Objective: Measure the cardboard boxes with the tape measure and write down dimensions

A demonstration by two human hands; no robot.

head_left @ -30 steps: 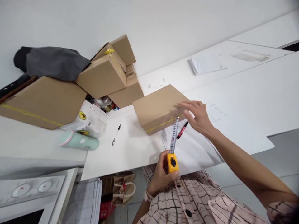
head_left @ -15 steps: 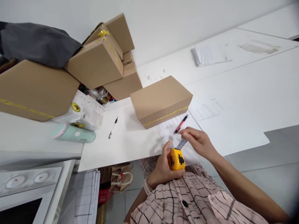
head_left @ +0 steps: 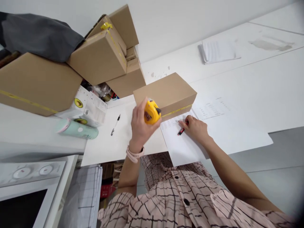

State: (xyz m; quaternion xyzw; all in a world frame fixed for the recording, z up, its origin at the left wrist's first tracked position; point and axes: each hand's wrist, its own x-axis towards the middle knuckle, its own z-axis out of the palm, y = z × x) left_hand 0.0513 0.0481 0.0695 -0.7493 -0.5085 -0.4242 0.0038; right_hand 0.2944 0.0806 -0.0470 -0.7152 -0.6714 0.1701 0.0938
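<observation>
My left hand (head_left: 142, 124) is wrapped round a yellow tape measure (head_left: 152, 112), held up in front of the left part of a closed cardboard box (head_left: 167, 91). No blade shows out of its case. At the box's near right edge, my right hand (head_left: 195, 127) has its fingers closed on a red and black pen (head_left: 181, 130). This pen rests over a printed sheet of paper (head_left: 179, 150), which lies partly beneath the box and reaches past the table's front edge. The right fingertips cover the pen's upper part.
A clear pen (head_left: 115, 125) lies left of the box. Further left are a mint-green bottle (head_left: 77, 129), a white avocado-print carton (head_left: 91, 106) and stacked cardboard boxes (head_left: 98, 58). More papers (head_left: 219, 52) lie at the back right. A white appliance (head_left: 33, 172) stands at lower left.
My left hand has raised the tape measure forward and left toward the box. My right hand has let go of the blade, now drawn in, and taken hold of the red and black pen.
</observation>
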